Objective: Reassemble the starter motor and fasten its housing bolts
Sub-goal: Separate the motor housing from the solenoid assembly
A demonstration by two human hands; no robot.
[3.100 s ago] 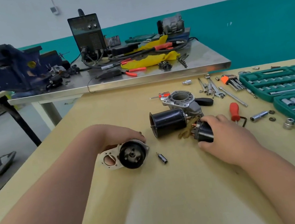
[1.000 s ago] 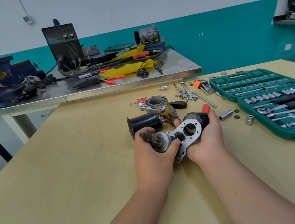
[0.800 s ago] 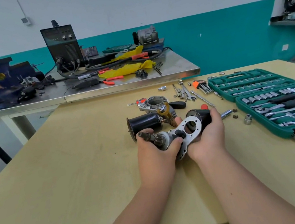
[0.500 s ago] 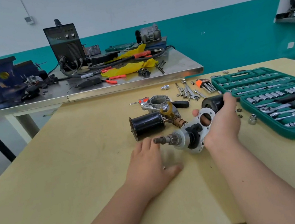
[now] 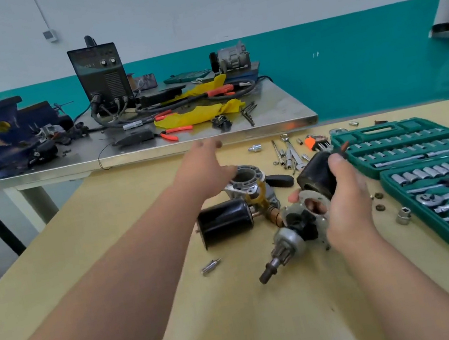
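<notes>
The reassembly is at an early stage, judging by how many parts lie separate. The right hand (image 5: pixel 346 202) holds the pinion assembly (image 5: pixel 288 241) just above the table (image 5: pixel 182 312), fingers curled round its plate and the black solenoid (image 5: pixel 313 176) behind it, with the shaft pointing down and to the left. That joined unit appears to be the only mating done. The left hand (image 5: pixel 206 173) reaches forward with fingers stretched out and nothing in it. It is over the near edge of the aluminium housing (image 5: pixel 244 179), but blur hides whether it touches. The motor can (image 5: pixel 224 225) lies on its side just in front of the housing, joined to nothing that can be made out. No bolt is seen fitted. Two nuts (image 5: pixel 378 201) and a bit (image 5: pixel 211 266) lie loose, and the socket set (image 5: pixel 410 143) sits open with no tool in hand. Still to do, most likely: seat the pinion assembly in the housing, add the can, and fasten the bolts.
</notes>
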